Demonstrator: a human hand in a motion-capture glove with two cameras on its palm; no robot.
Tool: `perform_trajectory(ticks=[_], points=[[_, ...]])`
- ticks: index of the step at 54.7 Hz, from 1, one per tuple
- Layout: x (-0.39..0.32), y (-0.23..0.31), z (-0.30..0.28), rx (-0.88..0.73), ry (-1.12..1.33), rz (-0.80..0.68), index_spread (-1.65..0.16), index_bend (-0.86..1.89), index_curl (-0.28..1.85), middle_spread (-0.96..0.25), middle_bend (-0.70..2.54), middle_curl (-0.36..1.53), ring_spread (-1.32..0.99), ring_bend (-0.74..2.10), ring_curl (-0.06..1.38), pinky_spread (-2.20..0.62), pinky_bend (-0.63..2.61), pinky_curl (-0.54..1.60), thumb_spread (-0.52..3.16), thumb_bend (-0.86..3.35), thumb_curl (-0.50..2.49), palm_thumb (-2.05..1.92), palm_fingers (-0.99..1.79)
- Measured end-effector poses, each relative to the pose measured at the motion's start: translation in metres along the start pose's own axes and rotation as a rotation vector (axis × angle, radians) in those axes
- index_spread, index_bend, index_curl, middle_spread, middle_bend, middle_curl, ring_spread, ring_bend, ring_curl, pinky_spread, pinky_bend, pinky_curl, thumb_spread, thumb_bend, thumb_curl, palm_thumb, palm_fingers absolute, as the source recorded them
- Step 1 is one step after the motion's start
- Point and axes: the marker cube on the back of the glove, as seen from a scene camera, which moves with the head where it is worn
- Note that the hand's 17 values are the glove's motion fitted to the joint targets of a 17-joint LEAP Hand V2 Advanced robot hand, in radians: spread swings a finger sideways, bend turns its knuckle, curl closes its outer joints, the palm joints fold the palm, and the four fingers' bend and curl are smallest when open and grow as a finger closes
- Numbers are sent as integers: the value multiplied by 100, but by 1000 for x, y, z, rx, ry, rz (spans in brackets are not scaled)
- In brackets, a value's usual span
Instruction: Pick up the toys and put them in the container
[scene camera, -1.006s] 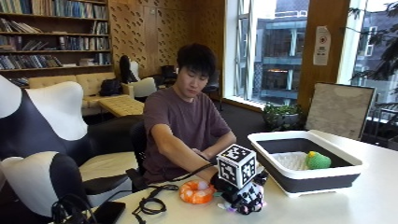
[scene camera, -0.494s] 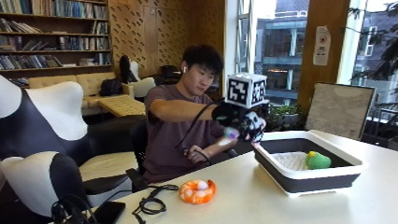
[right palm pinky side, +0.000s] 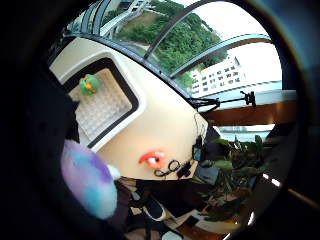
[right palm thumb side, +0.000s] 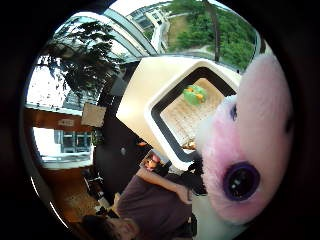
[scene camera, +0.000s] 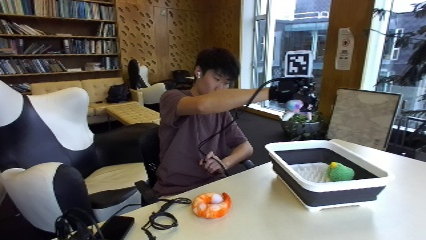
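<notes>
- Nearest to my palm is a plush toy (right palm thumb side: 250, 170), soft and fuzzy, pale pink and white on the thumb side with a shiny dark round eye; from the little-finger side its fur (right palm pinky side: 90, 182) shows lilac and light blue, rounded like a ball.
- My gloved right hand (scene camera: 293, 92) is curled round this plush toy, holding it high in the air at the end of my outstretched arm; a bit of its pastel fur (scene camera: 293, 105) peeps out under my fingers.
- Below my hand, and well apart from it, the container (scene camera: 373, 176) stands on the table: a rectangular tub with a thick white rim, rounded corners and dark walls, its pale floor covered in a grid of small bumps (right palm pinky side: 102, 107).
- In the container lies a green toy (scene camera: 340, 172), round and nubbly like knitted work, with a spot of yellow-orange on top; it rests near one end, beside the wall.
- The table (scene camera: 279, 215) is smooth and cream-coloured, with a curved edge.
- On it, well apart from the container and near my side of the table, sits an orange toy (scene camera: 212, 205), curled into a ring, fuzzy, with a small white ball in its hollow.
- My bare hand (scene camera: 214, 164) rests low by the table edge.
</notes>
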Motion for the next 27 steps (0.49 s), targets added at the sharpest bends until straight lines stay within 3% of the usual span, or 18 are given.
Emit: perform_trajectory(ticks=[4,10,16,21,27], points=[[-28,-11,18,-14,72,-49,-30,105,104,-21,139,98,-47,139,83,-40,115,67,64,1,90,56,83],[-53,-32,39,-3,80,28,-30,105,107,-21,139,99,-46,139,84,-40,115,68,63,0,93,57,81],[-75,-41,58,1,70,-66,-30,104,110,-20,140,99,-46,140,84,-40,115,68,64,-1,95,57,79],[-75,-53,76,26,135,9,-30,103,111,-20,140,99,-46,140,85,-39,115,68,64,-1,97,57,78],[-80,-50,98,-71,160,-91,-30,97,113,-20,138,98,-45,141,85,-39,115,69,67,-2,97,55,72]])
